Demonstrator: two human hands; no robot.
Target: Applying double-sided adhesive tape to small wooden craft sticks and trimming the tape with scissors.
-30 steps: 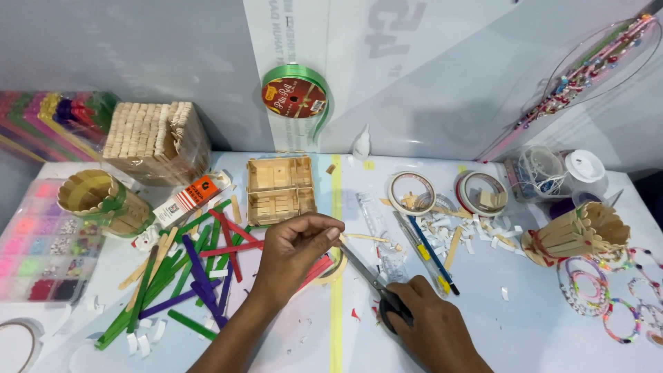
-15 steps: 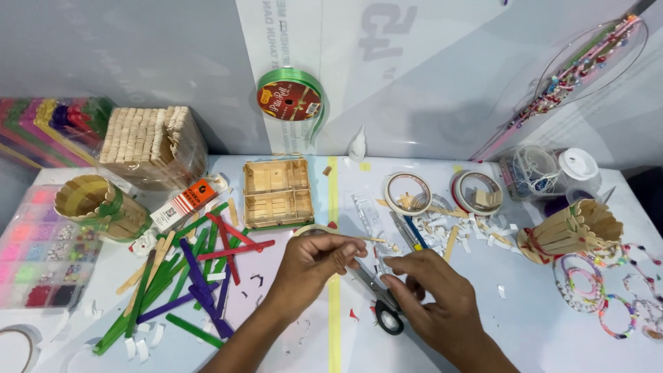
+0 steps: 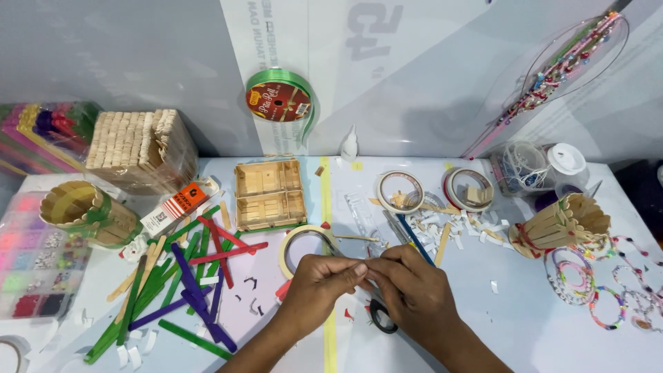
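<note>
Head view, craft table (image 3: 525,324). Left hand (image 3: 319,283) and right hand (image 3: 414,293) are now meeting fingertip to fingertip at table centre, just below the roll of cream masking tape (image 3: 304,250). A second ago the left hand was lying flat over the coloured sticks and the right was lower down at the scissors; both have since been drawing inward and are now pinching together.

Both hands are closing thumb against forefinger on something small between them; it is hidden by the fingers, so I cannot tell what it is. Possibly a strip from the tape roll, judged only from nearness.

Black-handled scissors (image 3: 382,316) are lying on the table, handle loop showing beneath the right hand, no longer being gripped. Judgement: work is shifting from cutting to fine handling of a small piece.

Around the hands: scattered coloured craft sticks (image 3: 186,276) to the left, a shallow box of plain wooden sticks (image 3: 269,193) beyond the tape, a blue pencil (image 3: 414,238) just past the right hand, two more tape rolls (image 3: 400,191) farther back, white paper scraps (image 3: 442,228) near them
</note>
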